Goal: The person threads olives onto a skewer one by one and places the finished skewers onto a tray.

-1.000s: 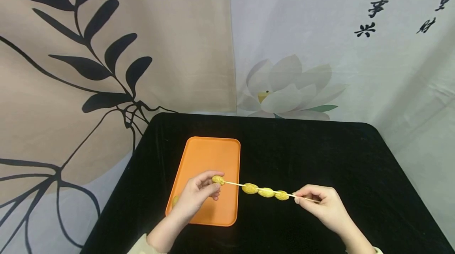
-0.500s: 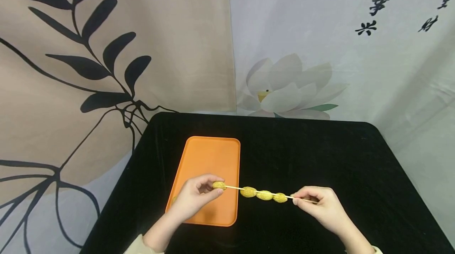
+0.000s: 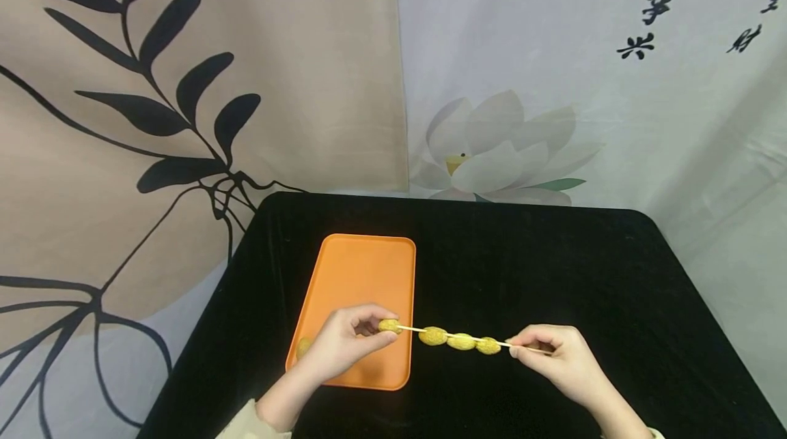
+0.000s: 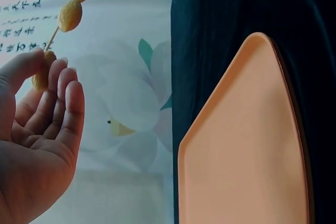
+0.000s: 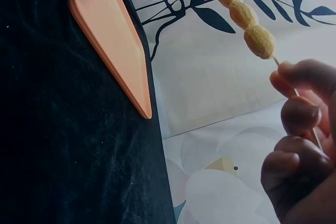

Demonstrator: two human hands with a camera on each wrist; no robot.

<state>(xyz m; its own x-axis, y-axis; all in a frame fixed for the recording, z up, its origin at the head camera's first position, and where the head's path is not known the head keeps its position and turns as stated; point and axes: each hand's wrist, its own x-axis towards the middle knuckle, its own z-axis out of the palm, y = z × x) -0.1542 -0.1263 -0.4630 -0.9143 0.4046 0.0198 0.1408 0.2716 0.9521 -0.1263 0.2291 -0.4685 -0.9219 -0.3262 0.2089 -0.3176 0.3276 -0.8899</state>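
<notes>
A thin pale skewer (image 3: 539, 350) runs almost level above the table in the head view. Three yellow, oval, wrinkled pieces (image 3: 461, 341) sit close together along its middle. My left hand (image 3: 344, 343) pinches another such yellow piece (image 3: 390, 326) at the skewer's left end, between thumb and fingers. A stretch of bare stick separates it from the other three. On the right, my right hand (image 3: 556, 357) pinches the skewer near its other end, as the right wrist view shows with its curled fingers (image 5: 298, 115). The stick's left tip is hidden in the end piece.
An orange tray (image 3: 369, 268) lies on the black-covered table (image 3: 522, 268), partly under my left hand. One more yellow piece (image 3: 303, 347) rests at its lower left, partly covered by that hand. A printed cloth (image 3: 320, 84) hangs behind the table.
Both hands and the skewer have shifted slightly lower in the head view. The end piece now sits a little farther right, nearer to the three others.
</notes>
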